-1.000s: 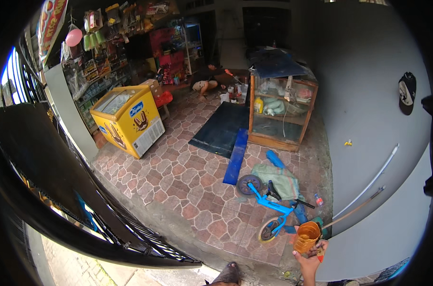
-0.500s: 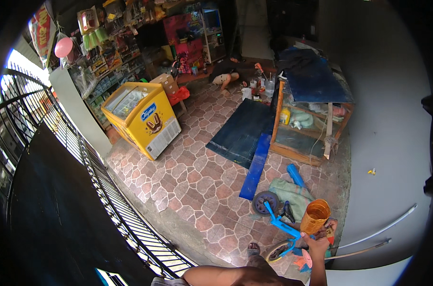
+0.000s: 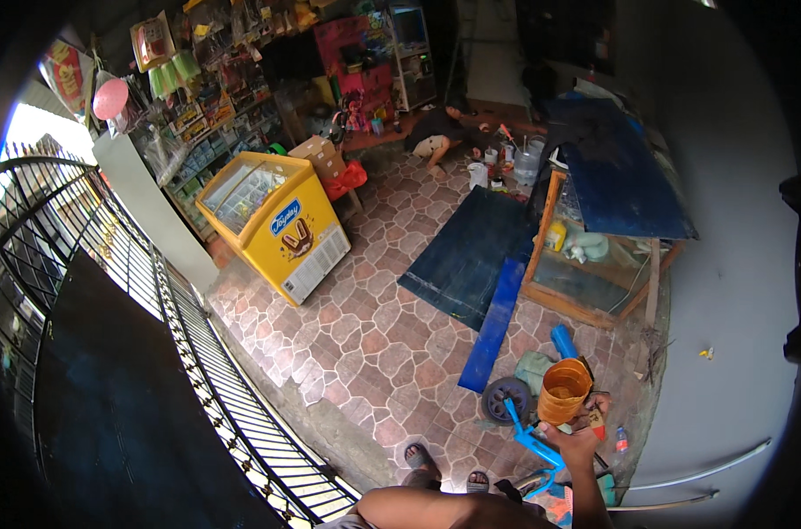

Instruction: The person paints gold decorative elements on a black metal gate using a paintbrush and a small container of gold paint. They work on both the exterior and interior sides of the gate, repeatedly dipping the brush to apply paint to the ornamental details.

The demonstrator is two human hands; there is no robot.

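Note:
An orange, open-topped cylindrical container is tilted toward me at lower right. My left hand is closed around its lower part. Just behind it, my right hand is partly hidden and closed on a small beige-and-red tool; its exact kind is unclear. Below and left of the hands lies a blue bicycle frame. A dark wheel is beside it, and a blue tube lies behind the container, next to a green cloth.
A yellow freezer stands left on the stone-patterned floor. Dark panels and a blue board lie by a wooden glass case. Another person crouches far off near tins. A barred gate runs along the left.
The view has shifted, so the freezer and case sit farther right and lower. Both hands still hold the container and the small tool. A second sandalled foot has come into sight.

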